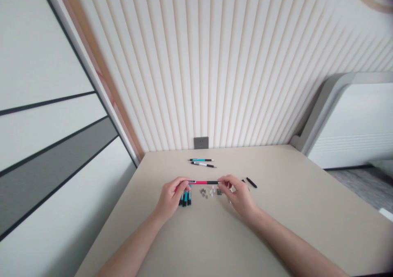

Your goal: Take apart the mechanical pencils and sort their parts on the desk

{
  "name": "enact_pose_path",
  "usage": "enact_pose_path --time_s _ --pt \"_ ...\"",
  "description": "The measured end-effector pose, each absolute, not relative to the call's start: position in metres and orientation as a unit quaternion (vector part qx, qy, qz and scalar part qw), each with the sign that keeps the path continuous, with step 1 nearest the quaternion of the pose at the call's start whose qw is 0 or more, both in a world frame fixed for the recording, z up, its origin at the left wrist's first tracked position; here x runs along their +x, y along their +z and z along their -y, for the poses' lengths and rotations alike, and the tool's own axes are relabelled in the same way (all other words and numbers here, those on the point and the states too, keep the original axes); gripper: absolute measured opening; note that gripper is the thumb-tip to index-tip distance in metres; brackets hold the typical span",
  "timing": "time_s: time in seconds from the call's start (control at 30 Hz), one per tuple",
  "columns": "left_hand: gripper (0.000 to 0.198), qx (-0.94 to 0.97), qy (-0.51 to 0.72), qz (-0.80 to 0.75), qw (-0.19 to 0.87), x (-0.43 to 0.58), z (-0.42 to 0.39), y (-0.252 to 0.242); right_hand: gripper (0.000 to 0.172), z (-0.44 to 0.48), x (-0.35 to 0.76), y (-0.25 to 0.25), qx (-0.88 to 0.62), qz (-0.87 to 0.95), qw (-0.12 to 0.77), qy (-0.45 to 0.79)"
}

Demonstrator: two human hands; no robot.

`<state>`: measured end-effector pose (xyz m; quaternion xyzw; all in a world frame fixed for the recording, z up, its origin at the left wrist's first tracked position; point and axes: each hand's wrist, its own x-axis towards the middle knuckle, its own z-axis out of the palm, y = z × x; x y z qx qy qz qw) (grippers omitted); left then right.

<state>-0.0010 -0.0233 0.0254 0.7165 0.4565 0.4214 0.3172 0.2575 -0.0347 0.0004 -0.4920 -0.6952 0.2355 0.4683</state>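
Observation:
Both my hands hold a pink and black pen (202,182) level above the beige table (215,244). My left hand (172,197) grips its pink end, and my right hand (239,195) pinches its black end. Below my left hand stand several teal and black pen barrels (185,198), partly hidden by my fingers. Between my hands lie several small grey and white parts (208,192), probably pen components. A black pen cap (251,182) lies just beyond my right hand. Two assembled pens (202,162) lie side by side further back.
The table's far edge meets a ribbed cream wall carrying a grey wall socket (201,142). A white cabinet (350,121) stands beyond the table at right. Striped wall panels (52,146) run along the left side.

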Motion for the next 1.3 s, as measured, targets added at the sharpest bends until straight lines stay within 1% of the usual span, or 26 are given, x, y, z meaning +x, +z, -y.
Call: enact_pose_path --time_s 0.33,0.5,0.6,0.67,0.77,0.9,0.97,1.13,1.2,1.3 --pt "0.03 0.706 0.41 -0.474 0.329 0.001 0.023 0.028 0.021 0.036 0.253 0.007 -0.455 0.668 0.526 0.265" --pt "0.034 0.689 0.421 -0.494 0.323 0.0 0.021 0.026 0.017 0.035 0.253 0.006 -0.445 0.663 0.553 0.237" --pt "0.034 0.672 0.44 -0.509 0.311 -0.002 0.018 0.024 0.019 0.033 0.256 0.005 -0.455 0.67 0.543 0.224" --pt "0.034 0.665 0.452 -0.519 0.289 -0.004 0.016 0.022 0.019 0.03 0.258 0.005 -0.47 0.679 0.518 0.222" --pt "0.032 0.677 0.449 -0.535 0.231 -0.006 0.014 0.02 0.018 0.023 0.259 0.007 -0.497 0.705 0.455 0.22" --pt "0.03 0.713 0.423 -0.539 0.149 -0.009 0.011 0.016 0.016 0.011 0.254 0.021 -0.501 0.769 0.34 0.204" --pt "0.029 0.726 0.415 -0.536 0.118 -0.011 0.01 0.015 0.02 0.004 0.248 0.031 -0.49 0.805 0.277 0.185" --pt "0.03 0.72 0.419 -0.548 0.076 -0.015 0.007 0.013 0.035 -0.013 0.229 0.043 -0.459 0.871 0.13 0.121" --pt "0.03 0.709 0.425 -0.558 0.068 -0.016 0.006 0.013 0.035 -0.018 0.222 0.042 -0.446 0.885 0.087 0.102" --pt "0.03 0.7 0.43 -0.566 0.067 -0.017 0.005 0.014 0.033 -0.021 0.215 0.041 -0.437 0.894 0.049 0.085"
